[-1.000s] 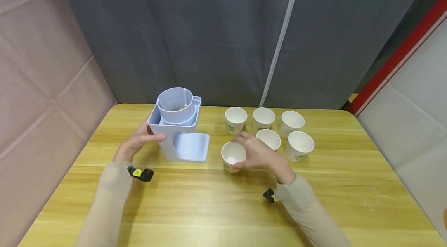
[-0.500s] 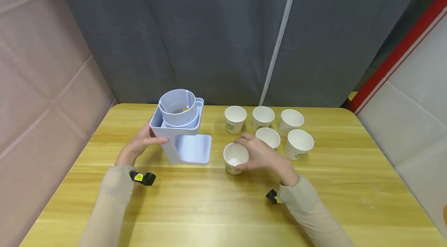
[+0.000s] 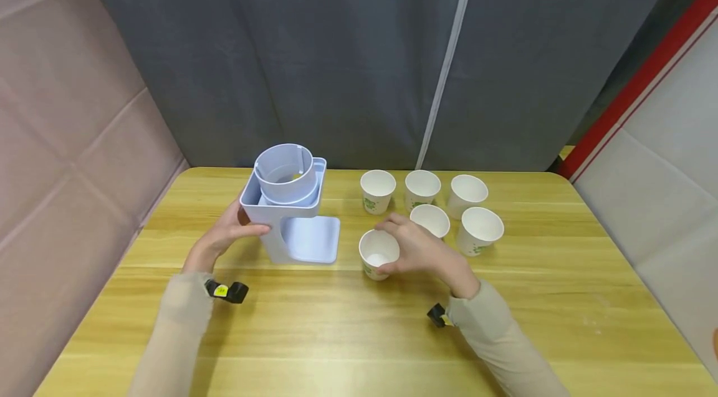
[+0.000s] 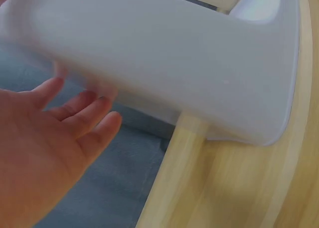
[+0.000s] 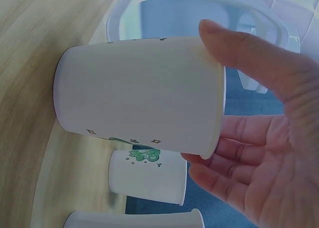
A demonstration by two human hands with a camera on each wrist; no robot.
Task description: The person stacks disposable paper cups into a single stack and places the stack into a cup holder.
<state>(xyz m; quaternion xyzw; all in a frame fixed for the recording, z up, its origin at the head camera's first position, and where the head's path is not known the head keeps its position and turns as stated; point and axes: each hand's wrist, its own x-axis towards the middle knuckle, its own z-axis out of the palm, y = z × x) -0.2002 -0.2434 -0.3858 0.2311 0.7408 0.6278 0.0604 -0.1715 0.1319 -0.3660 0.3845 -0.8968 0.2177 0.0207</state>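
Head view: left hand (image 3: 227, 232), left of centre, grasping the stand (image 3: 276, 240); right hand (image 3: 419, 250), near centre, pinching an upright cup (image 3: 373, 263) by its rim; five other cups (image 3: 479, 242) above and to its right.

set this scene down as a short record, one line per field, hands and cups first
left hand: grips the pale blue plastic stand by its upright side
right hand: holds a white paper cup with green print near its rim, thumb and fingers on opposite sides
other cups: five, white paper, mouths up, three in the back row, two nearer
stand top: open round pale blue cylinder, small yellow thing inside, too small to identify
surface: light wood-grain table
backdrop: dark grey cloth
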